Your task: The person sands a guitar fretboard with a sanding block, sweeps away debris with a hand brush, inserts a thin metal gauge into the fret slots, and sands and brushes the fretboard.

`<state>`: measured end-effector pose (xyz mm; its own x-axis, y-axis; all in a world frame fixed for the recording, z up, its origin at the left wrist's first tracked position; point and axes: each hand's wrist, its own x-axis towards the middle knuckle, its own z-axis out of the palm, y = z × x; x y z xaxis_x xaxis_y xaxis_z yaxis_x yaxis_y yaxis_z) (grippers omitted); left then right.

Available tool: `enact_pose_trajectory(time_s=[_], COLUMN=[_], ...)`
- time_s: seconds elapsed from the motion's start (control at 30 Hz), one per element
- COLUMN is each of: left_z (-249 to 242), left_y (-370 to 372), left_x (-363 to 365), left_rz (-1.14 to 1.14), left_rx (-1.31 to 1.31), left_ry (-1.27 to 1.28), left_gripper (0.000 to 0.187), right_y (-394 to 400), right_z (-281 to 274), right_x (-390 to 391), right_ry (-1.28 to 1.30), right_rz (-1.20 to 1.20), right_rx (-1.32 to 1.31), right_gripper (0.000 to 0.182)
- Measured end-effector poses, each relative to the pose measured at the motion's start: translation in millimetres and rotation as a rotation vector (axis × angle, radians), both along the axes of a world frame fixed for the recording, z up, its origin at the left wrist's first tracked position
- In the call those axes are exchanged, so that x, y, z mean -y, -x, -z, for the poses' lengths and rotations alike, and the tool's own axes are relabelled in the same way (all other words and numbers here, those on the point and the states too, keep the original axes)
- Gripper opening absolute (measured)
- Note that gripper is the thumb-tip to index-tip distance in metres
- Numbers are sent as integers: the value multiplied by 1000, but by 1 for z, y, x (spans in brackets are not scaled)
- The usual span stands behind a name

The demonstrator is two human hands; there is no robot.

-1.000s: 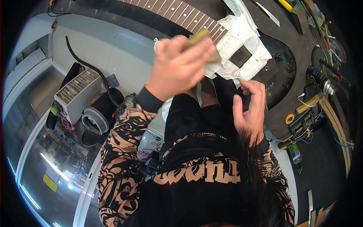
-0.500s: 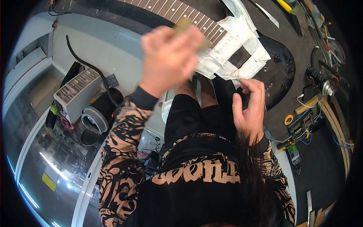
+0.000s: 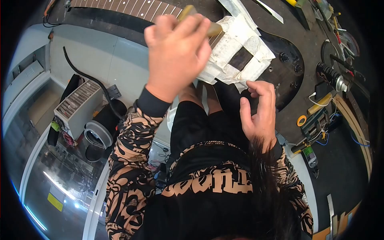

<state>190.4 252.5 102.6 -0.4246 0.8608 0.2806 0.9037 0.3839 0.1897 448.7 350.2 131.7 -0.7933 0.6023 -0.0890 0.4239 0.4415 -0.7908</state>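
An electric guitar lies across the bench, its dark body [image 3: 286, 74] to the right and its fretted fingerboard [image 3: 132, 9] running to the upper left. Off-white masking tape [image 3: 240, 38] covers the body's top around a dark rectangular opening [image 3: 241, 59]. My left hand [image 3: 176, 54] is closed around a tan block, which looks like a sanding block [image 3: 215, 29], over the last frets by the tape. My right hand [image 3: 261, 110] is at the body's near edge, fingers loosely bent and thumb apart, with nothing visible in it.
A spray can [image 3: 331, 77], a roll of yellow tape [image 3: 301, 121] and several tools and cables stand on the right. A black bin-like container [image 3: 105, 122] and a white box of flat items [image 3: 79, 105] are at the lower left, near a glass door.
My left hand and the sanding block have shifted slightly along the fingerboard and are less blurred. The whole view has moved a little; my right hand keeps its place by the body.
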Motion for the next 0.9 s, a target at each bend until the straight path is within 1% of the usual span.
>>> enact_pose_trajectory(time_s=[0.13, 0.23, 0.3, 0.37, 0.47, 0.5, 0.57, 0.63, 0.67, 0.7, 0.77, 0.83, 0.87, 0.9], left_z=[5, 1, 4, 11, 0, 3, 11, 3, 6, 4, 2, 17, 24, 22], left_y=[-16, -10, -24, -19, -23, -27, -13, 29, 55, 75, 47, -6, -20, -5], left_x=[-5, -4, -3, -2, -4, -4, 1, 13, 20, 22, 18, 12, 14, 18], left_rz=[143, 52, 142, 142, 138, 157, 162, 40, -64, -97, -94, 99, 168, 111], left_rx=[81, 33, 118, 147, 125, 94, 126, 30, -69, -50, -22, 138, 167, 103], left_ry=[-27, 23, 39, -65, 9, -14, -58, -8, -33, -138, -43, -163, -205, -181], left_gripper=[43, 45, 46, 45, 44, 43, 43, 42, 41, 42, 33, 35, 37, 37], right_y=[-2, -2, 0, -1, -3, -3, -3, -4, -3, -3, -1, 3, 5, 7], right_z=[2, 2, 3, 1, 3, 4, 5, 4, 2, 1, 2, 1, 0, -1], right_x=[-1, 1, 3, 3, 3, 4, 4, 4, 4, 3, 4, 3, 3, 3], right_ry=[-1, 8, 9, -10, -6, 2, 3, 1, -3, -6, -12, -13, -11, -6], right_rz=[9, 15, -1, -14, -19, -14, -21, -18, -23, -26, -36, -58, -63, -68], right_rx=[5, -9, -6, 16, 20, 27, 40, 46, 46, 49, 52, 58, 55, 57], right_gripper=[51, 51, 51, 52, 52, 52, 52, 52, 52, 52, 52, 52, 52, 52])
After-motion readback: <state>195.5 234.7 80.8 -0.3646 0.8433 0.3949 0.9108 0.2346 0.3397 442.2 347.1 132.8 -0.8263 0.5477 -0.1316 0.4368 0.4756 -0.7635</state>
